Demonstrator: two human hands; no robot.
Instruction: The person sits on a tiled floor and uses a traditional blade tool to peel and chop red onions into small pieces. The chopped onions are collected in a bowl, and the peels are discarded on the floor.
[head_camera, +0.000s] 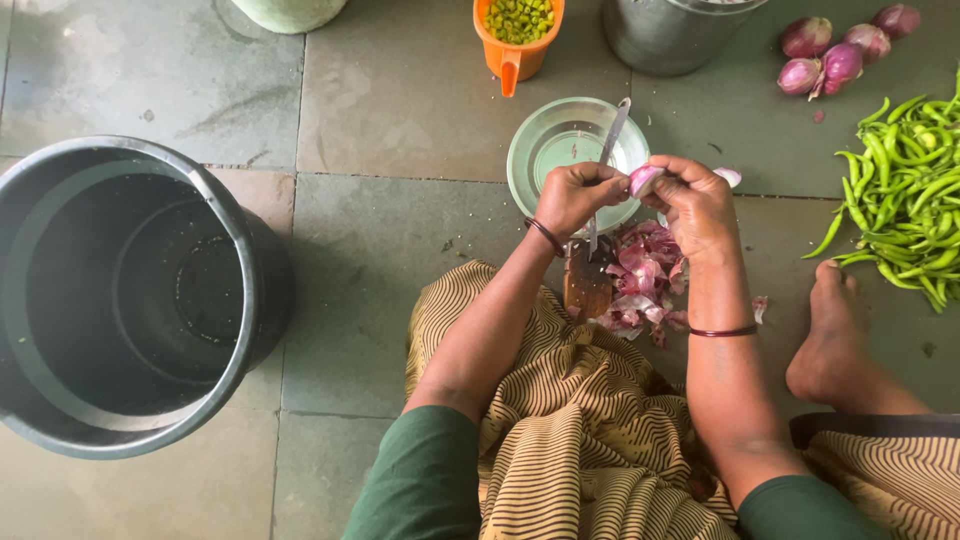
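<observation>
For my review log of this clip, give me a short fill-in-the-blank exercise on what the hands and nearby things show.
1. The left hand grips a ____ with its blade upright.
2. The right hand holds a partly peeled ____.
3. The orange jug contains chopped ____ pieces.
4. Purple onion peels lie piled below the glass ____.

Missing words: knife; onion; green; bowl

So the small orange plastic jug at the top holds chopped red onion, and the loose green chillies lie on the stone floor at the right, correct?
Not quite: the head view shows the small orange plastic jug holding chopped green pieces, not red onion. The loose green chillies do lie on the stone floor at the right.
</observation>
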